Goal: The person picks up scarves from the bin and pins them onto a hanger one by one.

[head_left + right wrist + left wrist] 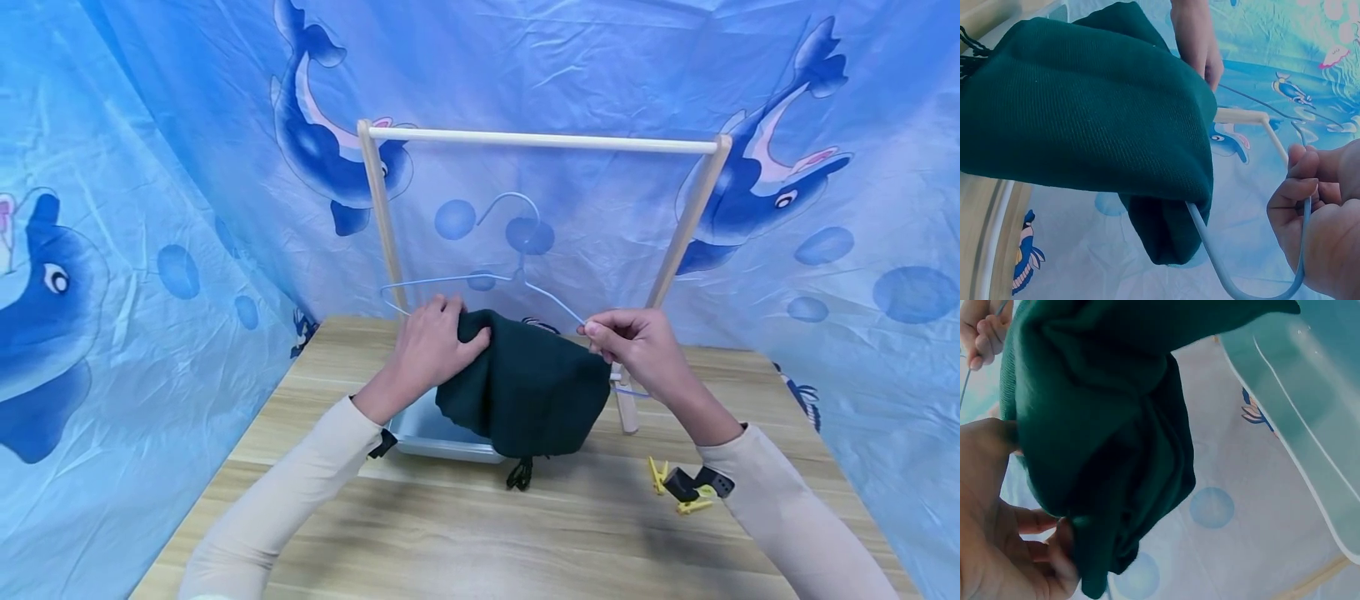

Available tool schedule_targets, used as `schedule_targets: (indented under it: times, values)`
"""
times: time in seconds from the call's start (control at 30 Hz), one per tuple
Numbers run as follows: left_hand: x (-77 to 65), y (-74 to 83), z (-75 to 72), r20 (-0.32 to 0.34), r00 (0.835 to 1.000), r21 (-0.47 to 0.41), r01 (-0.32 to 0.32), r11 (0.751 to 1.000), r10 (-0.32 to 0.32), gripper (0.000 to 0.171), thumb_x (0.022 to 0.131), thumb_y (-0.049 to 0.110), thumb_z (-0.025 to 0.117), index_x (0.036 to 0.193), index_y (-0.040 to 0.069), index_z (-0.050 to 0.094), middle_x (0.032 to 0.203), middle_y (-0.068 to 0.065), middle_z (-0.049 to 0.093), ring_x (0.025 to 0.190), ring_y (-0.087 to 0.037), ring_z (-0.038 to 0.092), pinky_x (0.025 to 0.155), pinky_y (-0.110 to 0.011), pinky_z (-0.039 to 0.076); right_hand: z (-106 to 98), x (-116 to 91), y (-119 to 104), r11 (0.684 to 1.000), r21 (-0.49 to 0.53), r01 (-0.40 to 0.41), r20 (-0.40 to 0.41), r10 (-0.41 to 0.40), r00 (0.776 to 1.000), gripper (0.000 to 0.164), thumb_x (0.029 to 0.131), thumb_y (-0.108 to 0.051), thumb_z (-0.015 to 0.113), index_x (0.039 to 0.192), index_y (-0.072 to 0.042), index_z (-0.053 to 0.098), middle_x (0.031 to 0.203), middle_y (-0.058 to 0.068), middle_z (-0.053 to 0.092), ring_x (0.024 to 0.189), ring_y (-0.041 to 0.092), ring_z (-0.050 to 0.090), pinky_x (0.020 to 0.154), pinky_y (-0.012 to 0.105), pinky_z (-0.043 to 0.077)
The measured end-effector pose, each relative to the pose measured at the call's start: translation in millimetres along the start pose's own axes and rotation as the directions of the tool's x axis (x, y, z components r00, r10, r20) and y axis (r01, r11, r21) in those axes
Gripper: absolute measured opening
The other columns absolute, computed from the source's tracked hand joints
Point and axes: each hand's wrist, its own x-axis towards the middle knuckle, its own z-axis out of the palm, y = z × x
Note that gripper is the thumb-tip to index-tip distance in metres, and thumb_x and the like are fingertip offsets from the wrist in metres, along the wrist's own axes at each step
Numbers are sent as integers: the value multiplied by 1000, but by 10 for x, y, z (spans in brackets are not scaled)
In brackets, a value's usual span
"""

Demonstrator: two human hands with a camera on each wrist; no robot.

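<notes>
A folded dark green scarf with dark fringe drapes over the lower bar of a light blue wire hanger. My left hand grips the scarf's left part near the bar, thumb on the front; in the left wrist view, fingers of that hand curl at the cloth's edge. The right hand pinches the hanger's right sloping arm between thumb and fingers. In the right wrist view the hanger's rounded corner comes out from under the scarf. The hook points upward, apart from the rack's rail.
Behind the hanger stands a wooden rack with a white rail. A pale plastic tray sits under the scarf, partly hidden. Yellow clothes pegs lie by the right wrist on the wooden table. A blue dolphin-print curtain surrounds the table.
</notes>
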Motion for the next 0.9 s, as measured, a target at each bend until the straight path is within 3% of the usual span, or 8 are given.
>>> schedule_targets:
  times: [0.2,0.33,0.47,0.57,0.7,0.77,0.83,0.9]
  values:
    - [-45,28,15,25,1000,-69,3,998,-1,40,98,32,61,124,1,64,111,-20,62,78,-34,62,71,-49,57,14,-6,13,1000,-6,0,9,0,1000,21,101,-3,62,99,15,72,71,-4,65,59,13,54,55,24,48]
    - [-49,10,21,15,1000,-227,-23,974,27,42,98,21,65,134,-1,59,122,-22,61,94,-35,64,84,-51,56,11,-6,25,1000,1,0,13,0,1000,21,102,-2,61,99,15,72,71,-5,66,59,13,53,56,22,49]
    - [-33,-25,23,-133,977,-330,-203,922,167,34,97,6,65,131,-3,64,121,-20,66,105,-34,64,92,-48,54,3,-14,31,1000,8,-5,17,5,1000,22,102,-3,60,99,16,72,70,-4,65,58,14,52,56,23,48]
    - [-13,-38,10,-319,870,-160,-441,883,376,29,96,-3,66,124,0,70,116,-17,69,100,-32,64,90,-43,56,-8,-18,41,1000,15,-13,24,13,1000,23,102,-3,60,100,16,71,70,-4,65,57,14,51,55,23,47]
    - [34,-54,-68,-442,620,236,-616,751,648,27,97,-7,63,119,3,73,114,-14,71,99,-30,64,93,-37,56,-26,-22,47,999,31,-27,43,26,999,23,103,-3,59,99,16,71,71,-4,66,58,13,51,56,23,48]
    - [72,-78,-92,-446,519,373,-633,679,729,26,100,-7,59,118,3,74,113,-13,72,100,-29,66,95,-35,55,-32,-27,37,999,44,-23,56,20,998,23,103,-3,59,99,17,70,71,-3,66,58,13,51,56,23,48]
    - [109,-108,-92,-434,447,459,-638,619,782,24,101,-4,57,115,3,75,111,-13,74,100,-27,69,96,-34,55,-35,-34,21,998,68,-8,66,4,998,23,102,-1,58,98,18,69,70,-2,65,58,14,51,54,26,46]
    - [132,-155,-55,-419,440,462,-650,603,795,22,100,-5,60,114,2,75,110,-13,74,100,-26,70,95,-34,55,-38,-40,1,996,92,16,73,-22,997,22,102,0,58,97,19,68,69,-2,64,57,15,50,53,28,44]
